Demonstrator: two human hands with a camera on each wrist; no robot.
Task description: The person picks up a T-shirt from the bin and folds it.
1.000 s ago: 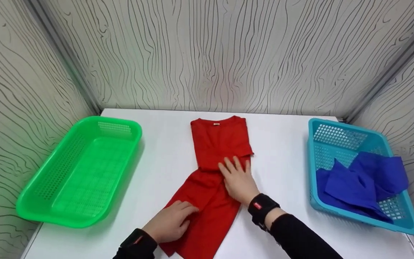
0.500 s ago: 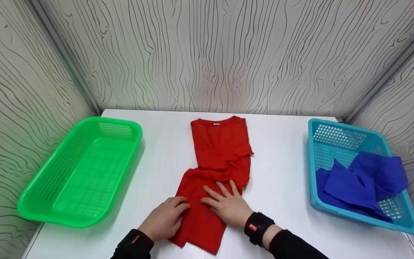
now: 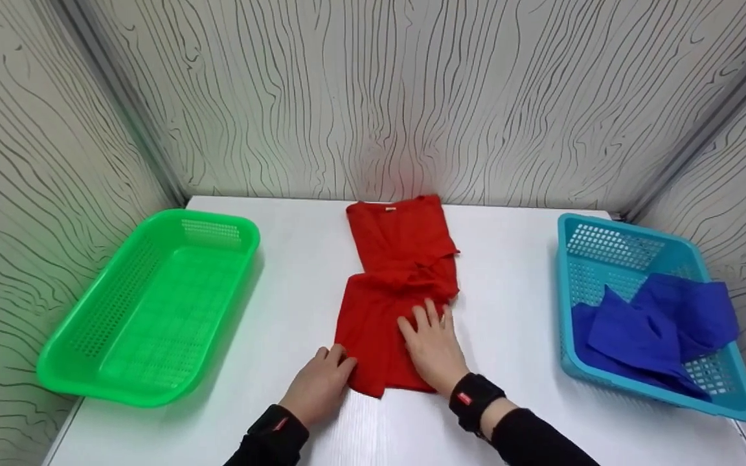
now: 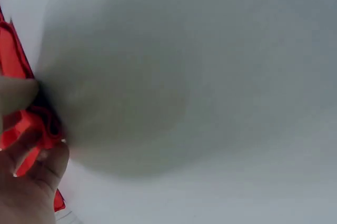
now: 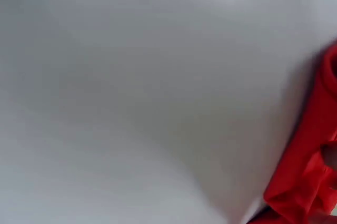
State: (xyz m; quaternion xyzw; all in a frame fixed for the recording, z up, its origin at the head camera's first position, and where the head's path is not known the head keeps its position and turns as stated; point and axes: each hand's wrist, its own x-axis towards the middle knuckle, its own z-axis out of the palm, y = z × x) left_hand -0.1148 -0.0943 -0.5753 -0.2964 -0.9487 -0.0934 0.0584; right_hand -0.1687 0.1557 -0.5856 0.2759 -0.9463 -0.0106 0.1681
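Observation:
A red shirt lies folded into a narrow strip down the middle of the white table. Its collar with a small label points to the far edge, and its lower part is bunched in wrinkles near the middle. My left hand pinches the shirt's near left edge; in the left wrist view, folded red cloth sits between thumb and fingers. With fingers spread, my right hand rests on the lower right part of the shirt. The right wrist view shows the shirt's edge, with only bits of fingers at the border.
A green plastic basket stands on the left of the table. On the right is a blue basket with blue cloth in it. Patterned walls enclose the back and sides.
The shirt's lower part has been pushed away from me and wrinkled up, so its near hem lies farther forward. The right hand first slid back toward me, then forward; the left moved forward and right.

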